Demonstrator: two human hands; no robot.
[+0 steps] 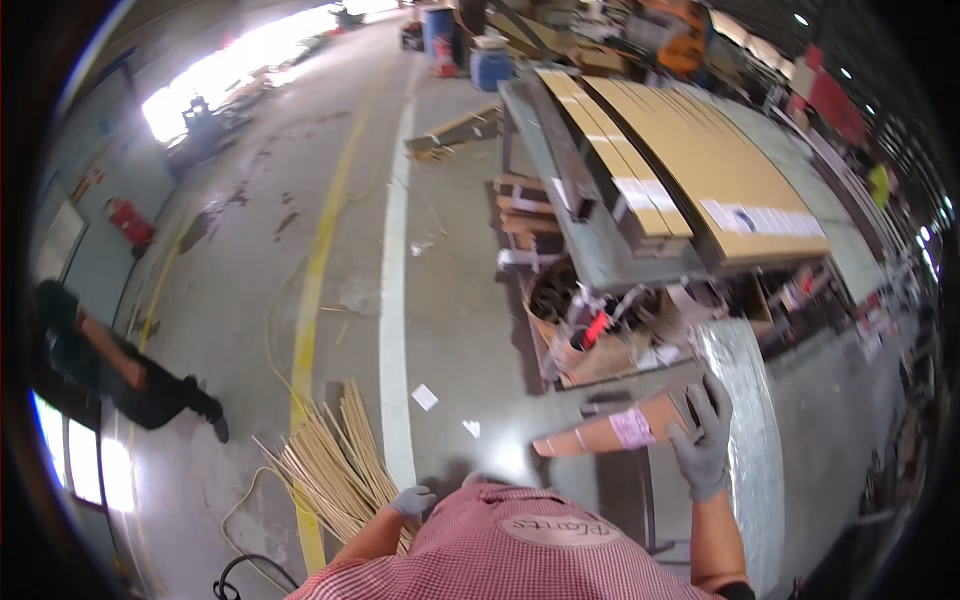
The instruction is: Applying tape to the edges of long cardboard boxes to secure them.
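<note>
Brown carton point(600, 432) L of wrapped bundle point(745, 430): label point(632, 428) on, remaining work unclear. R hand point(703, 440) at carton end, fingers half-bent, grip unconf.; L hand point(413, 501) fingers: can't tell.

Yellow painted line point(325, 240), broad white stripe point(396, 250) along grey floor point(450, 320); white paper square point(425, 397) beside stripe. Left: dark-clothed person point(105, 360), red cylindrical extinguisher point(130, 222) by pale wall point(118, 135). Far end: blue plastic drum point(490, 70), pale lid point(490, 42).
</note>
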